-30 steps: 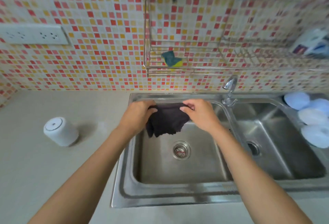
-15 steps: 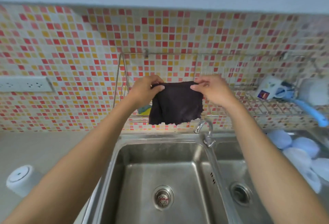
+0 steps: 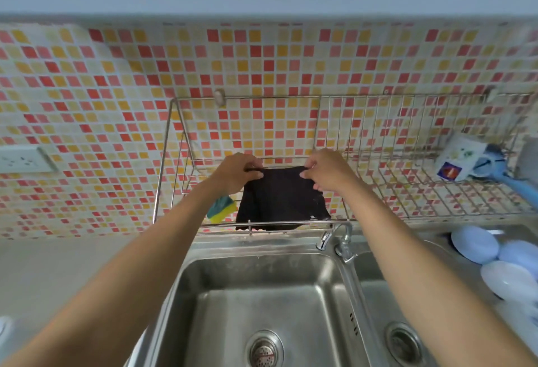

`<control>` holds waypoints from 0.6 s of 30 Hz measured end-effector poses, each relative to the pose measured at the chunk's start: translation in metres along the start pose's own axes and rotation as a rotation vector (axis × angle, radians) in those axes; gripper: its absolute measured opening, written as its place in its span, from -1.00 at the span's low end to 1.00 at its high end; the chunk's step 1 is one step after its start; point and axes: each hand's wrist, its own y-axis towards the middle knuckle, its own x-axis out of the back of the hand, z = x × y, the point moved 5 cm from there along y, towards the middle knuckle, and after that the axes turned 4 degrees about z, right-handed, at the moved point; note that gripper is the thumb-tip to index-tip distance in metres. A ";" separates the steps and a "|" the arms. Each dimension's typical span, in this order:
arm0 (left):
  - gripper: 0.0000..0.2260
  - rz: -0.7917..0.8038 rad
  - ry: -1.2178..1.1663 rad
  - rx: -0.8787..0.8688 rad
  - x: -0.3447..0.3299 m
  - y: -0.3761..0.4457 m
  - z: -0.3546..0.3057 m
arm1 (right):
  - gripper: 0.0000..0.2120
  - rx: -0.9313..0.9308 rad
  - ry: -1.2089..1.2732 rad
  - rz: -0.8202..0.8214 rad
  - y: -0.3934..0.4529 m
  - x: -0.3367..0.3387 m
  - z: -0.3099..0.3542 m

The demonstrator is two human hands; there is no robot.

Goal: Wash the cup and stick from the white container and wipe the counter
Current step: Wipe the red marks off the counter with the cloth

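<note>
Cloth (image 3: 281,197) hangs flat over the wire rack (image 3: 387,192) above the sink, top edge running left-right, left hand (image 3: 237,173) and right hand (image 3: 327,170) each with a pinched grip on a corner, so lowering it straight down looks right.

Both hands up at the wire rack (image 3: 334,122), pinching the dark cloth (image 3: 281,197) w/ a grip at each top corner; cloth fills the rack's left-middle bay down to the front rail. Sponge (image 3: 221,208) sits just left of it, beside the left hand (image 3: 237,173). Right hand (image 3: 327,170) has open rack floor to its right, up to the mug (image 3: 457,158) and blue handle (image 3: 515,180). Faucet (image 3: 334,238) juts below the rail. Left sink basin (image 3: 233,294) open; plates (image 3: 500,259) crowd the right basin's far side.
</note>
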 end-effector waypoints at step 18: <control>-0.57 0.044 0.227 0.308 -0.022 -0.034 -0.010 | -0.91 0.209 -0.201 0.223 -0.037 -0.022 0.013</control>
